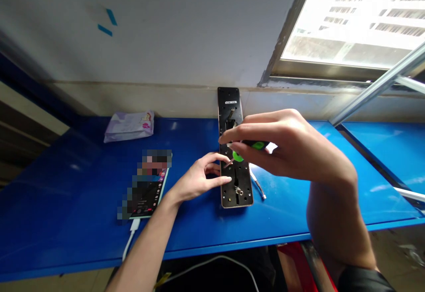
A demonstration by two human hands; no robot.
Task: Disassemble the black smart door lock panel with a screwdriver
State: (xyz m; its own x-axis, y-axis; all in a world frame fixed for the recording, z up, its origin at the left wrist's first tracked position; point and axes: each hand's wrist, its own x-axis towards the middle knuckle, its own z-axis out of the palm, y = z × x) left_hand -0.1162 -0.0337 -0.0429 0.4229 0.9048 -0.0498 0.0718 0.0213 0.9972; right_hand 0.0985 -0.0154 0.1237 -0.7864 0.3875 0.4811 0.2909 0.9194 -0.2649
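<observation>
Resting left hand (199, 177) on left side of black panel (237, 172), thumb and fingers spread apart. Clamping right hand (282, 141) around green-and-black screwdriver (238, 156), from panel's right; slanting down-left, tip between left thumb and index finger, so nearer left hand; contact unclear. Sitting over blue table (192, 225), between both hands, long axis running near to far. Pointing labelled far end at wall (172, 40); overlapping it in view, leaning or touching hard to say.

Daylight overexposes the window (352, 22); glare patches the blue table (192, 223); the wall (172, 31) dims leftward.
</observation>
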